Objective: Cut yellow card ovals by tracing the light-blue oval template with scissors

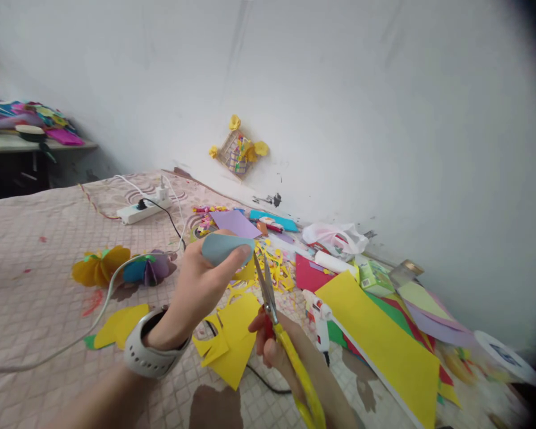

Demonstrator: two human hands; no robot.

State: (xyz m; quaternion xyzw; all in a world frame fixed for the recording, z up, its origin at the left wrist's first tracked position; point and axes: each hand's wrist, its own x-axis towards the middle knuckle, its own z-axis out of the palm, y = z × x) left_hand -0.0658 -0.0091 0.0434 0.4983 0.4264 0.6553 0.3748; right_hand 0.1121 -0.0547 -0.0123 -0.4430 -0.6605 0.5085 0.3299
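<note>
A pale blue piece of paper (226,249) with a rounded edge is pinched in my left hand (208,271), thumb on top. My right hand (279,345) is closed around yellow-handled scissors (274,319), whose blades point up and are slightly parted near the paper's right end. Whether the blades touch the paper I cannot tell. Under both hands lies a cut sheet of yellow paper (239,345), with yellow scraps (274,268) behind it. Left of my wrist are yellow petal-shaped pieces (118,325).
A white glue gun (318,319) lies right of the scissors, beside a large yellow sheet (384,345). Paper flowers (102,266) sit at left, crossed by a white cable (111,286). A power strip (145,210) stands farther back. A plastic bag (337,237) rests near the wall.
</note>
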